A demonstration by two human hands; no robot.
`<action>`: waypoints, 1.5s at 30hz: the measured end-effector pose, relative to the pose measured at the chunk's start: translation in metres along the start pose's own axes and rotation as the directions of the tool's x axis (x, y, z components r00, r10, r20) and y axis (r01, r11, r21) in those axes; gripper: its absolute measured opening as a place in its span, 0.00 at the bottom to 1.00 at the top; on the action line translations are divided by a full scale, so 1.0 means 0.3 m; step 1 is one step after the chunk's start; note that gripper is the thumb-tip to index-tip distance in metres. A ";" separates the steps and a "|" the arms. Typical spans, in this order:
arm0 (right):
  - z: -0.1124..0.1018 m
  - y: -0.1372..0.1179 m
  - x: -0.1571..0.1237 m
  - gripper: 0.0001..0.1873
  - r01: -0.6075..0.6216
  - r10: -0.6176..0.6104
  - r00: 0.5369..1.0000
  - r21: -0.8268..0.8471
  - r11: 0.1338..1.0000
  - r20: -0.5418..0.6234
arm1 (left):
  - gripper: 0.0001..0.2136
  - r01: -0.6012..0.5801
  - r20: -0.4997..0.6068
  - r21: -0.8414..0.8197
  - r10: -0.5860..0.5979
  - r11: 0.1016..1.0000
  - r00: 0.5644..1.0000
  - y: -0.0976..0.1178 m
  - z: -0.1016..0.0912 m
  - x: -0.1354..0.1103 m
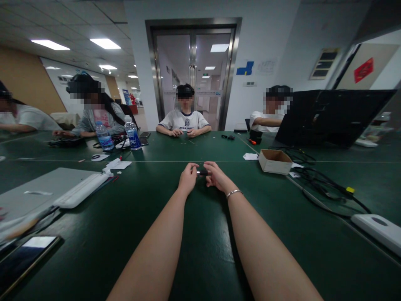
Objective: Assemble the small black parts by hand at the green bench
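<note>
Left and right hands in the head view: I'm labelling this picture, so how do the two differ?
The left hand is at the silvery end of the small object; the right hand is at its black end. The right hand has a silvery bracelet at its wrist, while the left hand's wrist is bare. Both are at the same object, over the green table.

Office, ceiling light panels (105, 44), glass double doors (173, 58), green shared table (203, 251), black monitor (338, 117)
</note>
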State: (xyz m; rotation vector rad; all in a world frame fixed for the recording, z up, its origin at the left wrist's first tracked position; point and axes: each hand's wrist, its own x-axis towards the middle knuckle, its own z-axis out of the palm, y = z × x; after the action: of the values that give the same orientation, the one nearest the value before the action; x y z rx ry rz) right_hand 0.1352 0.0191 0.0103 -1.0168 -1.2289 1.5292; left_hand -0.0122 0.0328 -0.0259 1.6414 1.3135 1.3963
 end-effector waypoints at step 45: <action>-0.014 0.038 0.022 0.15 0.054 -0.054 0.999 0.097 0.994 -0.002 | 0.17 0.088 -0.021 -0.075 -0.090 0.993 0.996 0.028 -0.003 -0.007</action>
State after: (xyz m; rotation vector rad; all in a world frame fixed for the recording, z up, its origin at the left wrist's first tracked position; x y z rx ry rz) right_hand 0.1358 0.0253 -0.0020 -0.9129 -1.1614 1.5324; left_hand -0.0106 0.0279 -0.0189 1.5032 1.3160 1.3991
